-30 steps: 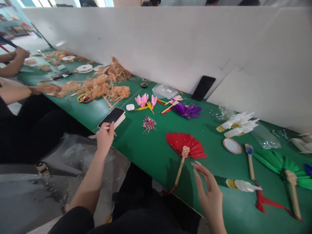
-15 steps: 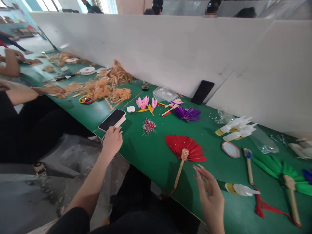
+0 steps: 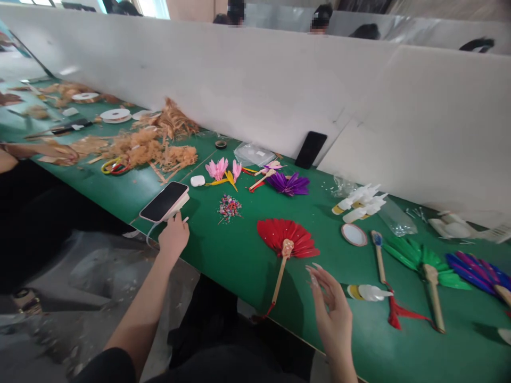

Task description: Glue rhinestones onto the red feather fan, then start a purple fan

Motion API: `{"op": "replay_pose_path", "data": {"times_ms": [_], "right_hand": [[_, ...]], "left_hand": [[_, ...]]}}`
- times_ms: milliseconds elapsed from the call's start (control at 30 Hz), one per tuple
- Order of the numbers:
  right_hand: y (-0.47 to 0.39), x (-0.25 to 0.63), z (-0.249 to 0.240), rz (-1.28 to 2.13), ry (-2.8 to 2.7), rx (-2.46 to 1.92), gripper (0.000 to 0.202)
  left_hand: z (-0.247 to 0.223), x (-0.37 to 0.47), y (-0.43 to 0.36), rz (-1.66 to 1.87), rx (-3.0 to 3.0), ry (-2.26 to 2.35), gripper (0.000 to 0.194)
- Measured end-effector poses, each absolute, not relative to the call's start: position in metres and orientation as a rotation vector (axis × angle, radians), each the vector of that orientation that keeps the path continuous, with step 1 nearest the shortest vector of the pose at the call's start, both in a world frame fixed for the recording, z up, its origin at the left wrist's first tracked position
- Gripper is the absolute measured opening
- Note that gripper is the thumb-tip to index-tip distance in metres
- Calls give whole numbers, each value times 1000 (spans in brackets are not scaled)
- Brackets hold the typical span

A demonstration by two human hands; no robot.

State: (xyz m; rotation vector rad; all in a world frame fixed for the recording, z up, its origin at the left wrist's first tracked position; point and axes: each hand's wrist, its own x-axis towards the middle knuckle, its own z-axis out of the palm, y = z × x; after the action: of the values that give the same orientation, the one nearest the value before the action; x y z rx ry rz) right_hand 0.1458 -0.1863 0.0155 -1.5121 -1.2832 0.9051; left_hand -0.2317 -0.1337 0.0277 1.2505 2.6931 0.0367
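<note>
My left hand (image 3: 174, 234) is at the near right edge of a phone (image 3: 164, 202) that lies on a pale block with a white cable. Its visible fingers are slightly apart, and none wraps round the block. Right of the red feather fan (image 3: 286, 238), my right hand (image 3: 330, 303) hovers over the table with curved, spread fingers and holds nothing. A glue bottle (image 3: 369, 292) lies just beyond it. The fan has a wooden handle and a red cord. Behind it are small coloured beads (image 3: 229, 208) and a purple feather fan (image 3: 288, 183).
Green fans (image 3: 429, 263), more glue bottles (image 3: 359, 202) and a round dish (image 3: 354, 234) are on the right. Brown fibre (image 3: 139, 149), scissors (image 3: 115, 166) and another person's hand (image 3: 66, 152) are on the left. A second phone (image 3: 311, 150) leans against the white partition (image 3: 239, 80).
The view has turned right, so the scene sits further left. My left hand has shifted slightly right along the phone's near edge. My right hand remains raised beside the red fan.
</note>
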Motion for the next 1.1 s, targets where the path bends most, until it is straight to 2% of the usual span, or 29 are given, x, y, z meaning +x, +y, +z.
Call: {"op": "replay_pose_path", "data": {"times_ms": [867, 1100], "right_hand": [[-186, 154, 21, 870, -1248, -1535, 41], [-184, 154, 22, 872, -1244, -1526, 41]], "left_hand": [[27, -244, -103, 218, 1341, 2523, 50], [25, -242, -95, 232, 1349, 2610, 51]]}}
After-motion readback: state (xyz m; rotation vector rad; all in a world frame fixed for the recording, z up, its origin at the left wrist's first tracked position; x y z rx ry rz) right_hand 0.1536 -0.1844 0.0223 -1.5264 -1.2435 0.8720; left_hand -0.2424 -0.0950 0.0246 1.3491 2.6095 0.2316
